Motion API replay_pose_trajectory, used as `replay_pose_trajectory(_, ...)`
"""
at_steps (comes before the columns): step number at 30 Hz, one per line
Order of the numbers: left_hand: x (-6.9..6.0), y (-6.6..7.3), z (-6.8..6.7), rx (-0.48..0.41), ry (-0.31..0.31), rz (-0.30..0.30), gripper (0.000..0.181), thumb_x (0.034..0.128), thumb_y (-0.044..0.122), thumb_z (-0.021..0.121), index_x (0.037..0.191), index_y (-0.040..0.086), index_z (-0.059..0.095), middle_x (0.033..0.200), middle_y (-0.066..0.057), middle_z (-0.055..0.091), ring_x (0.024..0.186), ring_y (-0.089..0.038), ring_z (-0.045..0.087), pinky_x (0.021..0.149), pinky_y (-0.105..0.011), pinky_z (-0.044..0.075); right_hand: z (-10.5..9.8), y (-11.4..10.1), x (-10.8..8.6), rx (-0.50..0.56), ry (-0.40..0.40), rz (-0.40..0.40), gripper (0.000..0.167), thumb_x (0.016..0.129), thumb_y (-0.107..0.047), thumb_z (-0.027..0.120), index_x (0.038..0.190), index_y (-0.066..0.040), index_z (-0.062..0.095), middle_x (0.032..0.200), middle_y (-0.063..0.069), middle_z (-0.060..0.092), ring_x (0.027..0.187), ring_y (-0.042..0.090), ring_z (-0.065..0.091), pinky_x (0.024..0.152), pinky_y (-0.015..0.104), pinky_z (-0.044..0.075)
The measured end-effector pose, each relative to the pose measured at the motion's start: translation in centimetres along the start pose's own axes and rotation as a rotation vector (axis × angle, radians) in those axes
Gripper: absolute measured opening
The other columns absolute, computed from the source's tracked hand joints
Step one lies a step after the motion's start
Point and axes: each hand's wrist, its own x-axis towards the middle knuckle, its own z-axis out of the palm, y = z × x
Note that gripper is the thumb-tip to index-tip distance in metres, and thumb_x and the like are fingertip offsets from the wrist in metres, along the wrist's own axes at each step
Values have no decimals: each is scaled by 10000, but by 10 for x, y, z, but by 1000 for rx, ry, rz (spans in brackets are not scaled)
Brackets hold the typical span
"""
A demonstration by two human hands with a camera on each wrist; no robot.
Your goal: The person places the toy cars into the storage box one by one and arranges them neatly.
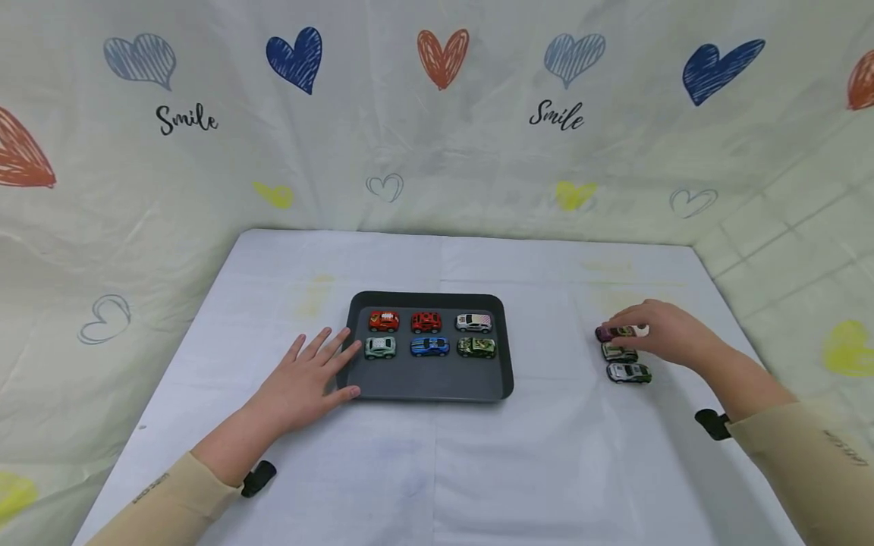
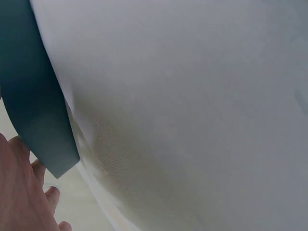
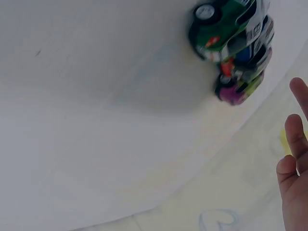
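Observation:
In the head view, my left hand lies with spread fingers at the left rim of a dark grey tray, its thumb by the tray's lower left corner. The left wrist view shows the tray's edge against that hand. On the right, my right hand reaches over a purple toy car, with a green toy car and a silver-green toy car lined up nearer me. In the right wrist view, fingers appear apart from the purple car.
Two rows of toy cars stand in the tray: two red cars and a white one behind, a pale green, a blue and a camouflage car in front. A white cloth covers the table.

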Motion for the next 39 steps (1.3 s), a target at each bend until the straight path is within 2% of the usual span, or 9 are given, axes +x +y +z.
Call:
replay_pose_trajectory(6, -1, -1, 1, -8, 1, -3, 802, 942, 663, 490, 1585, 233, 277, 1657, -23, 161, 1512, -334, 124, 1197, -587, 71, -1, 10, 1, 27, -47, 74, 361, 890, -293, 756, 1230, -174, 729, 1244, 115, 668, 979, 269, 576, 718, 385, 499)
replay_pose_trajectory(16, -1, 0, 1, -12, 3, 1, 801, 940, 645, 517, 1581, 223, 288, 1654, -27, 171, 1509, -340, 136, 1195, -591, 84, 6, 24, 10, 35, -91, 91, 324, 903, -212, 734, 1220, -146, 732, 1214, 141, 681, 963, 279, 582, 673, 361, 499)
replay_pose_trajectory(23, 0, -1, 1, -17, -12, -11, 804, 941, 649, 509, 1584, 225, 279, 1657, -25, 159, 1514, -334, 111, 1196, -590, 69, 13, 34, 14, 35, -111, 103, 337, 915, -264, 726, 1240, -172, 724, 1195, 131, 684, 934, 260, 578, 635, 344, 482)
replay_pose_trajectory(31, 1, -2, 2, -13, -16, -14, 807, 941, 673, 479, 1586, 235, 270, 1658, -17, 152, 1515, -330, 110, 1198, -583, 72, 18, 38, 19, 75, -130, 135, 374, 920, -279, 716, 1270, -148, 698, 1009, 64, 663, 823, 223, 527, 558, 314, 430)
replay_pose_trajectory(36, 0, -2, 2, -25, -20, -20, 805, 941, 670, 483, 1587, 240, 268, 1659, -12, 151, 1515, -328, 111, 1203, -572, 45, 19, 38, 21, 86, -140, 144, 388, 924, -274, 706, 1283, -130, 683, 916, 38, 625, 768, 204, 502, 551, 319, 423)
replay_pose_trajectory(39, 1, -2, 2, -24, -20, -17, 806, 941, 670, 485, 1586, 237, 271, 1658, -16, 155, 1513, -332, 116, 1202, -574, 48, 20, 37, 21, 75, -126, 134, 388, 923, -262, 704, 1280, -111, 680, 995, 81, 669, 824, 245, 553, 620, 383, 486)
